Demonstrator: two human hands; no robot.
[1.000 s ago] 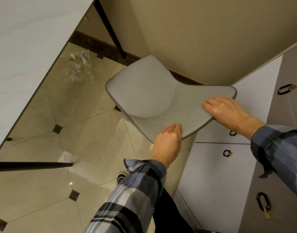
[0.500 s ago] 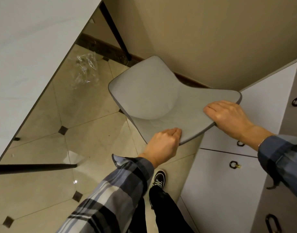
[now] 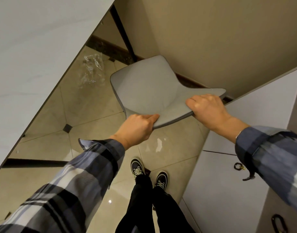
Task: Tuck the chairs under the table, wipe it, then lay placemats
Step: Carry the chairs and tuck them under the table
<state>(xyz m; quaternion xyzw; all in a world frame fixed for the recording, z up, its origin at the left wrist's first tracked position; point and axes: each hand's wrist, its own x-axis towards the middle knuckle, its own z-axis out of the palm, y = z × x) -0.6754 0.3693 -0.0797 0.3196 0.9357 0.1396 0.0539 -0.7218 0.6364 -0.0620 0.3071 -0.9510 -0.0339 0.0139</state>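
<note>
A grey padded chair stands in the corner, seen from above, its seat pointing away from me toward the table. My left hand grips the near left edge of its backrest, thumb on top. My right hand grips the right end of the backrest's top edge, fingers curled over it. The white marble-look table fills the upper left, its edge running diagonally; the chair stands apart from it, out on the open floor. The chair's legs are hidden under the seat.
A beige wall rises just behind the chair. White cabinets with ring handles line the right. Black table legs cross the floor, and crumpled clear plastic lies under the table. My feet stand on glossy beige tiles.
The view has tilted down, bringing my legs and shoes into sight. Both hands keep their grip on the backrest, and the chair has shifted slightly relative to the cabinets.
</note>
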